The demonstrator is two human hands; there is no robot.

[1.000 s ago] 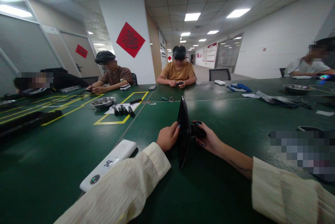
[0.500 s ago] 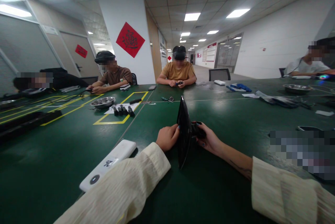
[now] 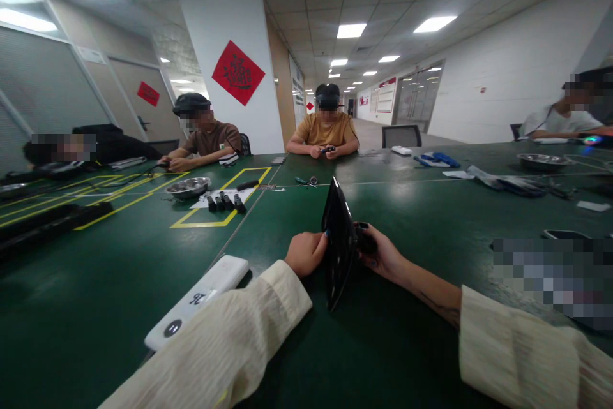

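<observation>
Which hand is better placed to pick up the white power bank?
Probably the left hand: the power bank lies beside its sleeve, while the right hand sits beyond the black plate.

Plate point(image 3: 338, 243): black, smooth, glossy. Tabletop point(image 3: 119, 281): green, smooth, with a soft sheen reflecting the ceiling lights. Power bank point(image 3: 201, 297): white glossy plastic. Bowl point(image 3: 188, 187): shiny metal. Sleeves point(image 3: 230, 345): cream ribbed cloth, matt.

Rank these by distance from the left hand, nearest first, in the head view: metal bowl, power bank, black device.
1. Black device: touching the left hand, on its right.
2. Power bank: close by, to the left.
3. Metal bowl: far ahead, to the left.
</observation>
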